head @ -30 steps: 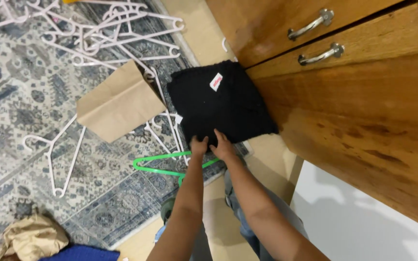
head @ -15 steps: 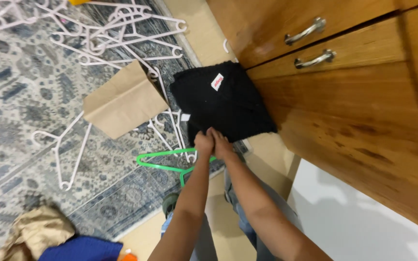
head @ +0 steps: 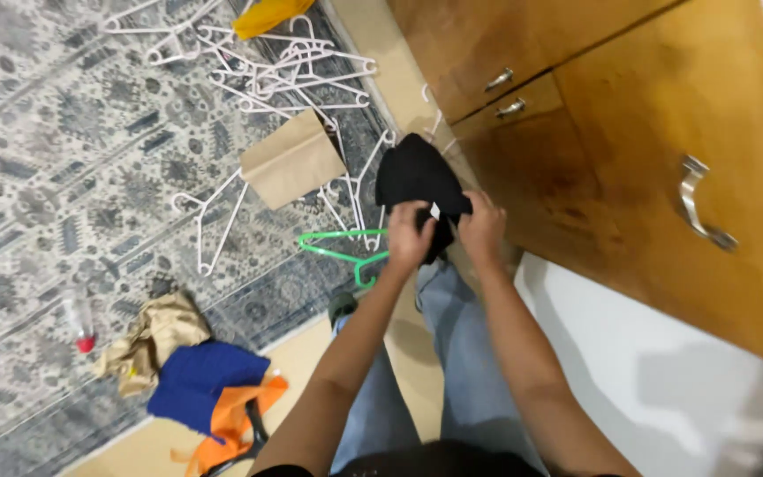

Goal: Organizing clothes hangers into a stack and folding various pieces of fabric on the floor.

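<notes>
Grey patterned rug beside wooden cabinets; left hand, right hand clutch black garment.

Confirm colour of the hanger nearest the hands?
Green hanger, on the rug in the head view.

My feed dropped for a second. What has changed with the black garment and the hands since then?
The black garment, flat on the floor before, is now lifted and bunched in the left hand and right hand. The green hanger, white hangers and brown paper bag stayed put.
</notes>
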